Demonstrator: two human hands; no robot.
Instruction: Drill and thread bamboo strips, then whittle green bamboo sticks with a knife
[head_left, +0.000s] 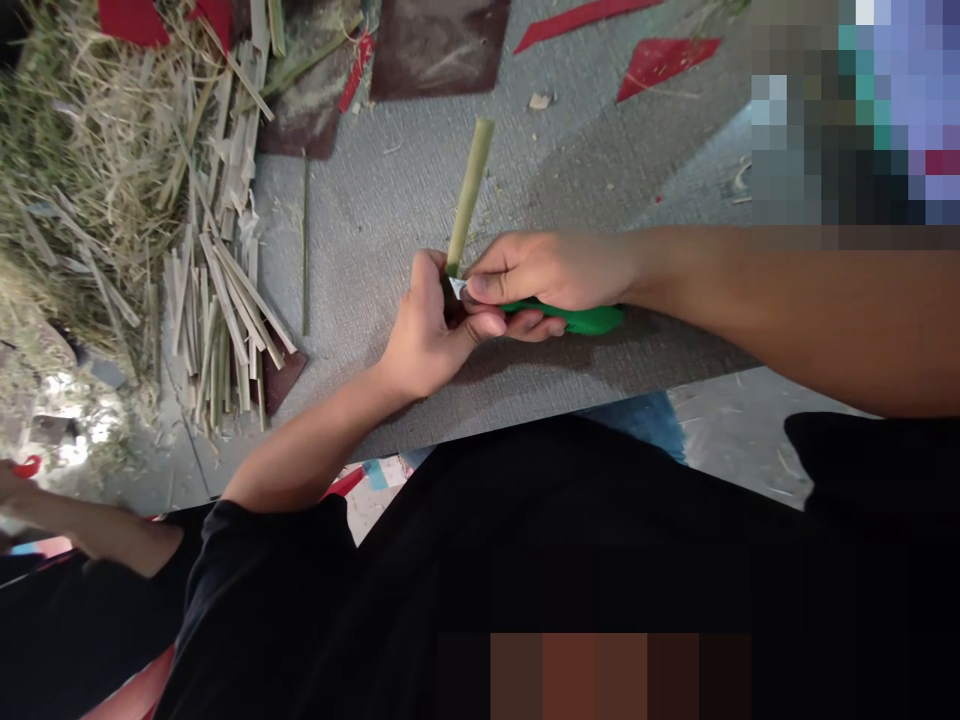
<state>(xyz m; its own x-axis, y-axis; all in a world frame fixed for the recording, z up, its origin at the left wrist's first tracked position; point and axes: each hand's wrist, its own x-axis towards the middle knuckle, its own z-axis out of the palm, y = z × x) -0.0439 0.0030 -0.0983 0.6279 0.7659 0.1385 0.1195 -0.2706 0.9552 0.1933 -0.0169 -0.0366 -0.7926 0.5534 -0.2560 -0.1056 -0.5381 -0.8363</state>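
My left hand [427,335] is closed around the lower end of a pale green bamboo strip [470,195], which points away from me over the grey table. In my right hand [544,275] is a utility knife with a green handle [592,319]. Its blade [457,288] meets the strip just above my left fingers, and my left thumb lies by the knife's front end. My palms and the strip's lower end are hidden.
Left of my hands lies a pile of split strips [225,330], with a heap of shavings [97,170] behind it. A brown sheet [439,50] and red scraps [664,65] lie at the back. Another person's arm [97,525] shows at lower left.
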